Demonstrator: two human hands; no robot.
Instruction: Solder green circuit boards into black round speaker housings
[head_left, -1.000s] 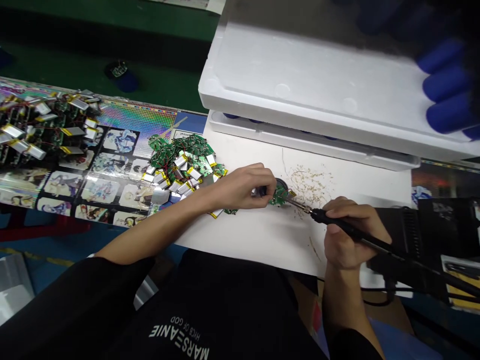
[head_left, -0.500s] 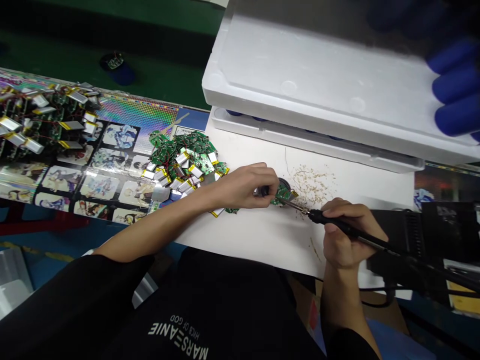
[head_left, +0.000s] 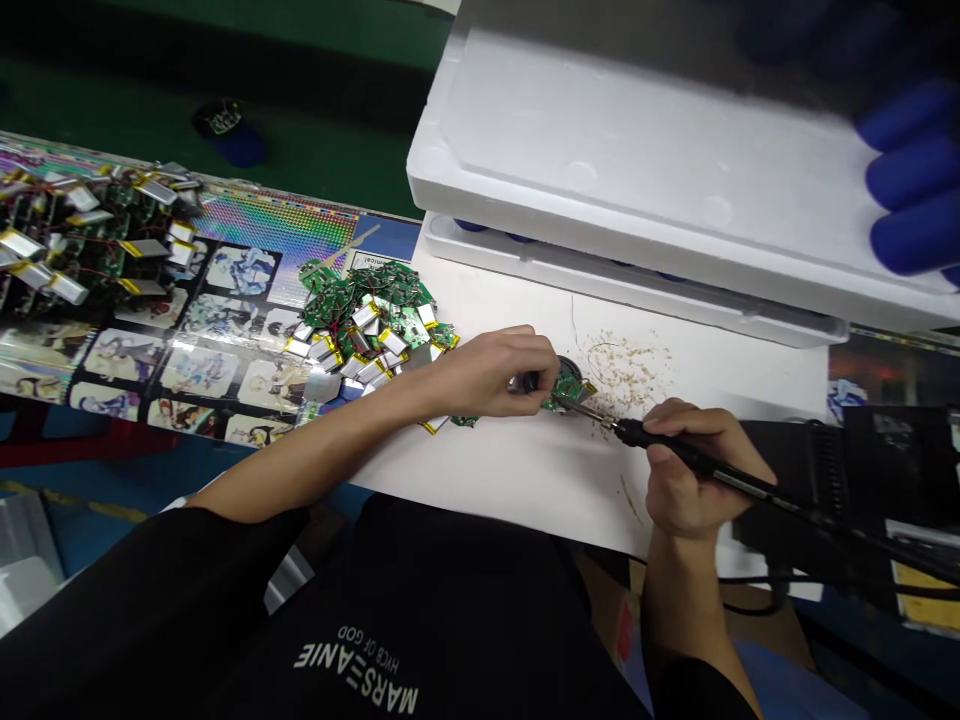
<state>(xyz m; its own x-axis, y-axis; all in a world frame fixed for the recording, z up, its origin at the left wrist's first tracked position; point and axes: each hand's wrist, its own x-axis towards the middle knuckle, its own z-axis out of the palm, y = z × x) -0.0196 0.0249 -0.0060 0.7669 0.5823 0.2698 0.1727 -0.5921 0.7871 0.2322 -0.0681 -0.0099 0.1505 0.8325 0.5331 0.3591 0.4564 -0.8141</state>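
Observation:
My right hand (head_left: pixel 697 470) is closed around a black soldering iron (head_left: pixel 675 450). Its metal tip points left and reaches a round green circuit board (head_left: pixel 568 384) with a dark ring at its upper edge. At the left side of that board, my left hand (head_left: pixel 517 372) is closed, fingers pinched together. A small dark piece (head_left: pixel 530 382) shows between its fingers; what it is I cannot make out. Left of this hand lies a heap of green circuit boards (head_left: pixel 367 300) with silver battery cells (head_left: pixel 367 316), partly behind my forearm.
White foam trays (head_left: pixel 600 200) are stacked at the back, with blue cylinders (head_left: pixel 911 230) on the right. Tan crumbs (head_left: pixel 630 370) lie on the white work surface (head_left: pixel 517 460). Another pile of wired boards and cells (head_left: pixel 82 240) sits far left. A black box (head_left: pixel 795 460) stands right.

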